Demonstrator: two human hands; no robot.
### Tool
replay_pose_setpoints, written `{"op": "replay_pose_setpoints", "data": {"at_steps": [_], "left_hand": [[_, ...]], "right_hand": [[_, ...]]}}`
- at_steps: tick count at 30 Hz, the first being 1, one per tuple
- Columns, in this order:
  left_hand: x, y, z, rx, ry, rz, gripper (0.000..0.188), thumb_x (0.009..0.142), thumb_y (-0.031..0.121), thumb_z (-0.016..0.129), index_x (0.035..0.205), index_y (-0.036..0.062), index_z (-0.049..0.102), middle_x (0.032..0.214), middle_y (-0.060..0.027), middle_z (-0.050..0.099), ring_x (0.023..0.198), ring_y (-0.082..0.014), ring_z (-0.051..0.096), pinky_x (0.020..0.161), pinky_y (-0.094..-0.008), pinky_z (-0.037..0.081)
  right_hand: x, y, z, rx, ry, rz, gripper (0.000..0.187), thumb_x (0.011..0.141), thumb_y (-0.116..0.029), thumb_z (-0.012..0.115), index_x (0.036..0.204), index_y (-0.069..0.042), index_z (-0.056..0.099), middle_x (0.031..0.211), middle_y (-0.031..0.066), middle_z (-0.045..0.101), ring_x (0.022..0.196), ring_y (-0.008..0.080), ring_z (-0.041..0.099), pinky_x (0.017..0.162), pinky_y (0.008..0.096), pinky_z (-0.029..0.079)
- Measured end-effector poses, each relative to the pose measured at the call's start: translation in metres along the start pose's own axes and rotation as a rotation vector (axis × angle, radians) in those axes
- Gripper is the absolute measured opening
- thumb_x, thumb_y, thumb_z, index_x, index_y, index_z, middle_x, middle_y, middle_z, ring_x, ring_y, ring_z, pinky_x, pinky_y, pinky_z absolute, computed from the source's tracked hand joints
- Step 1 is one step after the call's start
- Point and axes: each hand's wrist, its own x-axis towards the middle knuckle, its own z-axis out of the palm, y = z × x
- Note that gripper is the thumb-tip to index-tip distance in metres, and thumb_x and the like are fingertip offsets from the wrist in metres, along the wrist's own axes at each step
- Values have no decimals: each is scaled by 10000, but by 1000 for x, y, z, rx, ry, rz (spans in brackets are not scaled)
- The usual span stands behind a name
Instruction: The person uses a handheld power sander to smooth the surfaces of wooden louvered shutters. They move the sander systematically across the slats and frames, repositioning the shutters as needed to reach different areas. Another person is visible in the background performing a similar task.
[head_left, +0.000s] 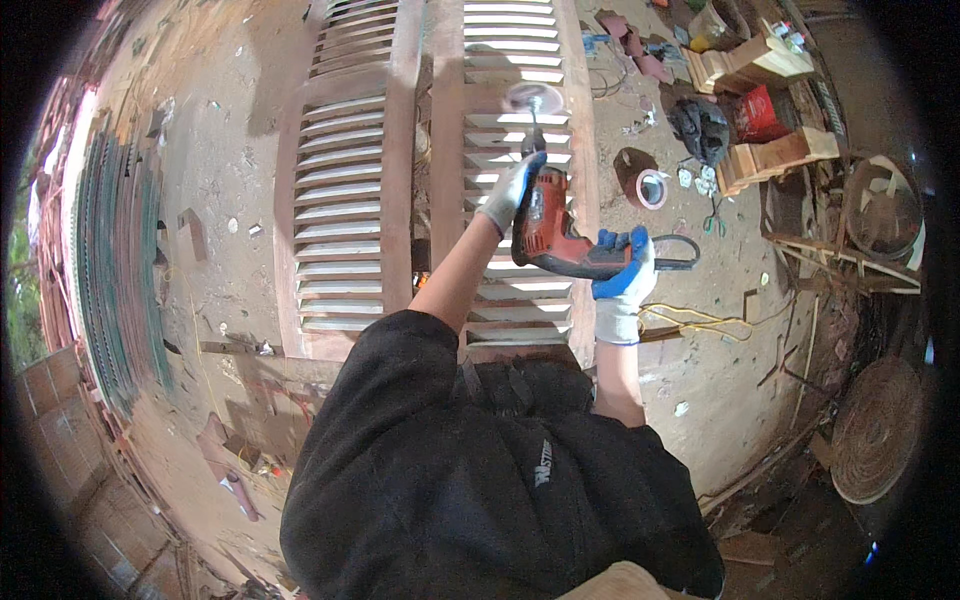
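Note:
An orange and black power drill (547, 220) lies across my two gloved hands, its chuck pointing away from me. My left hand (512, 195) is closed around the drill's front, close to the chuck. At the rear, my right hand (628, 278) wraps the handle, beside the looped black cord. A shaft runs from the chuck to a round disc (533, 99), blurred as if spinning. The disc is over the right louvered wooden shutter (449, 200), at its middle rail; contact is hard to make out. A second louvered shutter (401, 190) lies alongside to the left.
A tape roll (652, 188), green-handled scissors (714, 221) and a black plastic bag (699, 130) are to the right. Beyond them are wood blocks (778, 160) and a red packet (760, 113). A yellow cord (700, 322) trails near my right forearm. Green corrugated sheets (120, 260) are stacked left.

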Motion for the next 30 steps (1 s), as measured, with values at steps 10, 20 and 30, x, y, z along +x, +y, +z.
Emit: {"op": "replay_pose_setpoints", "data": {"at_steps": [10, 20, 30], "left_hand": [[-36, 24, -56, -147, 176, -372, 283, 872, 322, 570, 986, 70, 629, 817, -33, 607, 728, -141, 582, 690, -283, 489], [-32, 11, -78, -183, 199, -396, 237, 880, 318, 560, 923, 96, 635, 797, -42, 620, 656, -136, 590, 630, -282, 495], [1, -42, 15, 9, 343, -393, 445, 814, 449, 596, 820, 8, 650, 721, -62, 608, 594, -151, 539, 560, -316, 445]], "right_hand": [[-22, 83, -8, -145, -102, -86, 137, 853, -137, 619, 793, -74, 513, 652, 41, 524, 585, 181, 564, 567, 349, 508], [-18, 94, -5, -108, -48, -47, 156, 831, -163, 647, 800, -58, 535, 658, 51, 530, 601, 194, 561, 591, 366, 509], [46, 13, -38, -189, -17, -15, 147, 823, -147, 633, 758, -76, 521, 654, 45, 513, 586, 218, 549, 651, 421, 527]]}}
